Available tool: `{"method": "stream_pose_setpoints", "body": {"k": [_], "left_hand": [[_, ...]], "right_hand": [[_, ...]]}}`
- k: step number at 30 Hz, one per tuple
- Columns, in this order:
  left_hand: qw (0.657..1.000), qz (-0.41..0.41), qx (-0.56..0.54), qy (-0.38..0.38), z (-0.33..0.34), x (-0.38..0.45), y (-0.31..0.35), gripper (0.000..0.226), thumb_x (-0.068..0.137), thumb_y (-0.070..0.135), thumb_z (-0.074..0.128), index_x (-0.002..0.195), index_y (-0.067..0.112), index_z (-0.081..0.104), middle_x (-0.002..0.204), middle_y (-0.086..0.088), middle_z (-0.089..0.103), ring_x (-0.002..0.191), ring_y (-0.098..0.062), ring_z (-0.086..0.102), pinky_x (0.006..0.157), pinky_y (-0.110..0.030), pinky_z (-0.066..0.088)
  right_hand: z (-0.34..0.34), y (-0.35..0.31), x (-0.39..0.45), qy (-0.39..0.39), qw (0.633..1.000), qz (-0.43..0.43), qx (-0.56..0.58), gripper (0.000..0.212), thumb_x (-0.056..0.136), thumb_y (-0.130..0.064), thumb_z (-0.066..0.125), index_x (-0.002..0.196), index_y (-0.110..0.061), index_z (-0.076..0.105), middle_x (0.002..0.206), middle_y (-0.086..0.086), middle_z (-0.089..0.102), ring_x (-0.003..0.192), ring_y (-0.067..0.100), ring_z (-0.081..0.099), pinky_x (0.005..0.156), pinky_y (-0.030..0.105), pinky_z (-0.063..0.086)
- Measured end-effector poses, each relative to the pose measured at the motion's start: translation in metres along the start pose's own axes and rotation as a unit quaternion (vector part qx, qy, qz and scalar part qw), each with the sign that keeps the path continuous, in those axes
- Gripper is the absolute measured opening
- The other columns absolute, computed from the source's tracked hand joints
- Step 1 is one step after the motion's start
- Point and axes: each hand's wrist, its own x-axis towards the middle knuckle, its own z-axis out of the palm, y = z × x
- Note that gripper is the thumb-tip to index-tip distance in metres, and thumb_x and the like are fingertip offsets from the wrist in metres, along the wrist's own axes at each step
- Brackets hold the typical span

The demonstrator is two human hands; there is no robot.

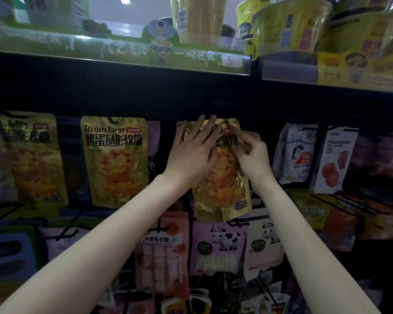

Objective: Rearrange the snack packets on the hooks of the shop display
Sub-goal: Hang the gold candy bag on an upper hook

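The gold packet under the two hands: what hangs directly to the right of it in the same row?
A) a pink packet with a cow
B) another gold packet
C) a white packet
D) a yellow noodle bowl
C: next to the gold packet, which the left hand and the right hand handle, hangs a white packet; the cow packets hang in the row below.

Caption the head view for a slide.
Left hand flat on a gold foil snack packet, right hand pinching its upper edge.
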Motion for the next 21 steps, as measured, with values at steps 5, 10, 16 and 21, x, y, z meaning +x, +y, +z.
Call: {"method": "stream_pose_setpoints", "body": {"k": [5, 10, 16, 21], "left_hand": [[1.0, -0.015, 0.001, -0.005, -0.002, 0.003, 0.004, 0.055, 0.093, 0.039, 0.024, 0.141, 0.016, 0.04, 0.15, -0.003, 0.033, 0.141, -0.025, 0.024, 0.111, -0.042, 0.0], [0.999, -0.019, -0.017, 0.04, 0.004, -0.009, 0.009, 0.05, 0.095, 0.032, 0.032, 0.142, 0.015, 0.039, 0.152, -0.005, 0.03, 0.142, -0.024, 0.02, 0.114, -0.045, 0.005], [0.997, -0.037, -0.055, 0.032, 0.007, -0.013, 0.008, 0.052, 0.096, 0.034, 0.025, 0.145, 0.018, 0.032, 0.152, -0.002, 0.028, 0.143, -0.021, 0.017, 0.115, -0.045, 0.006], [0.996, -0.054, -0.059, 0.041, 0.006, -0.007, 0.008, 0.051, 0.094, 0.034, 0.026, 0.141, 0.018, 0.041, 0.149, 0.001, 0.036, 0.139, -0.022, 0.028, 0.109, -0.05, 0.019]], "right_hand": [[-0.011, -0.004, 0.01, -0.02, 0.998, 0.02, 0.051, 0.037, 0.092, 0.001, 0.051, 0.124, -0.016, 0.058, 0.13, 0.009, 0.049, 0.123, 0.019, 0.046, 0.099, 0.019, 0.04], [-0.006, -0.002, -0.005, 0.053, 0.997, -0.058, 0.005, 0.036, 0.092, 0.002, 0.049, 0.123, -0.014, 0.059, 0.112, 0.007, 0.046, 0.106, 0.008, 0.048, 0.095, 0.011, 0.04], [0.0, 0.003, -0.005, 0.101, 0.99, -0.094, -0.033, 0.037, 0.093, 0.003, 0.047, 0.127, -0.009, 0.057, 0.107, 0.007, 0.042, 0.098, 0.008, 0.044, 0.087, 0.002, 0.035], [0.002, 0.002, 0.0, 0.062, 0.997, -0.03, -0.022, 0.037, 0.094, 0.001, 0.045, 0.127, -0.012, 0.057, 0.111, 0.008, 0.043, 0.102, 0.011, 0.045, 0.087, -0.001, 0.033]]}}
